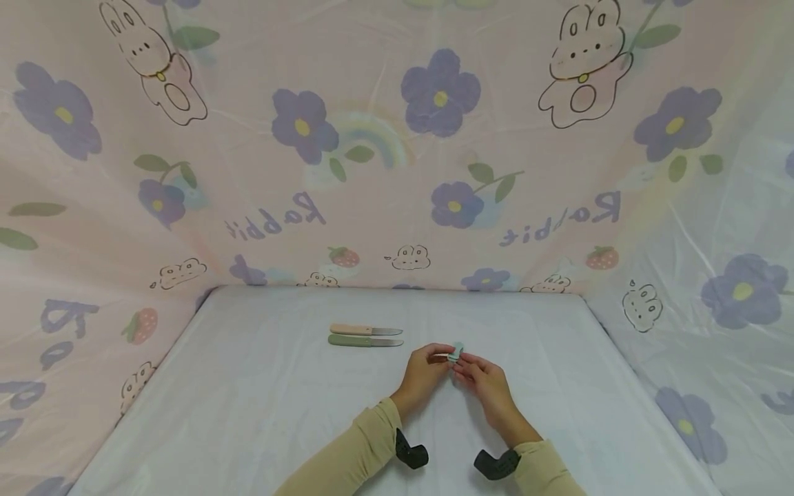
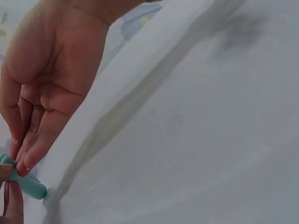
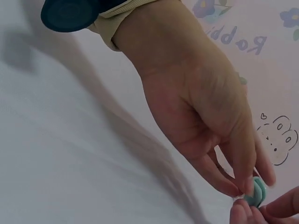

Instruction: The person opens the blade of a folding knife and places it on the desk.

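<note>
Table (image 1: 248, 399) has a white, lightly creased cover. Printed cloth (image 1: 366, 182) walls it in at back & both sides: pinkish, w/ purple flowers, rabbits, strawberries & mirrored "Rabbit" lettering; R side looks paler.

Teal piece (image 1: 457, 353) is b/w the two hands, over the table, R of the knives. L hand (image 1: 424, 377) pinches it w/ thumb & fingers; R hand (image 1: 493, 391) pinches it from the other side. Both grips narrow. Can't tell if the piece touches the table.

Only head view gets the knives: peach knife (image 1: 351, 330) & green knife (image 1: 350, 341), side by side, approx parallel, blades pointing R. L wrist view shows a longish end of the teal piece past the fingertips; R wrist view shows a rounded, grooved end, plus a dark disc (image 3: 70, 14) by the R cuff (image 3: 111, 28).

Teal piece: smooth, curved. Knife blades: thin grey metal; handles smooth, solid-coloured. Sleeves (image 1: 347, 448): tan fabric, w/ black mount (image 1: 411, 451) near each cuff.
</note>
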The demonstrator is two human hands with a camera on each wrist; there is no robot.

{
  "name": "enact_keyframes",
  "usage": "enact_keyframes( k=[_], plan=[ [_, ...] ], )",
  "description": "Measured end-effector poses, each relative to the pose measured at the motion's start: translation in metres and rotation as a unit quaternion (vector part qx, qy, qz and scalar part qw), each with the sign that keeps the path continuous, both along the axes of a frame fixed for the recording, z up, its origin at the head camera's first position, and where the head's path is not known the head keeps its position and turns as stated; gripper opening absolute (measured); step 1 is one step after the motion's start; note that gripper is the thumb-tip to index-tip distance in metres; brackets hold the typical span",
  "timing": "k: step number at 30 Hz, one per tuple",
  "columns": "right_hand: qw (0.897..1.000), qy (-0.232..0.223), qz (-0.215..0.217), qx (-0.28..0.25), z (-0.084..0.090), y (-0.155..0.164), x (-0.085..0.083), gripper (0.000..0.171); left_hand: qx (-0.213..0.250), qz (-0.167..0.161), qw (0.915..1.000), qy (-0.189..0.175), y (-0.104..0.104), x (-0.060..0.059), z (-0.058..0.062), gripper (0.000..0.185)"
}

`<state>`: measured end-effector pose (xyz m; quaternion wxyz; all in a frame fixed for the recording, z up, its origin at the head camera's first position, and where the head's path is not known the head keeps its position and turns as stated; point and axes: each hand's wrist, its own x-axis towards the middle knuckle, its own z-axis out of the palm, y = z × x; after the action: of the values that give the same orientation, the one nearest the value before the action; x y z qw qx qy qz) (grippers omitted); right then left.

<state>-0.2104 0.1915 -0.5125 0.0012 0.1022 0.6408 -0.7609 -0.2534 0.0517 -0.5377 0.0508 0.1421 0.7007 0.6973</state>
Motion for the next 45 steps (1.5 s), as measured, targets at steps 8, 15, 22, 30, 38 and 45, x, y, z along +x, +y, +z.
enact_keyframes(
  k=[8,15,22,30,38,45],
  plan=[
    [0.999,0.018,0.025,0.028,0.012,0.001,0.002,0.03,-0.041,0.005,0.9957,0.083,-0.008,0.004,0.013,0.018],
    [0.997,0.008,0.058,0.04,0.02,0.004,0.004,0.029,-0.071,0.001,0.9918,0.106,-0.016,0.006,0.02,0.018],
    [0.996,0.02,0.055,0.073,0.021,0.006,0.003,0.026,-0.061,0.025,0.9911,0.115,-0.015,0.003,0.018,0.015],
    [0.991,0.031,0.045,0.119,0.016,0.01,0.002,0.026,-0.033,0.017,0.993,0.112,-0.022,0.02,0.049,0.019],
    [0.99,0.027,0.061,0.122,0.01,0.01,0.004,0.035,0.007,-0.011,0.9994,0.032,-0.031,0.021,0.043,0.023],
    [0.979,0.033,0.139,0.144,0.006,0.007,0.008,0.032,0.071,-0.034,0.9956,-0.051,-0.035,0.019,0.028,0.028]
  ],
)
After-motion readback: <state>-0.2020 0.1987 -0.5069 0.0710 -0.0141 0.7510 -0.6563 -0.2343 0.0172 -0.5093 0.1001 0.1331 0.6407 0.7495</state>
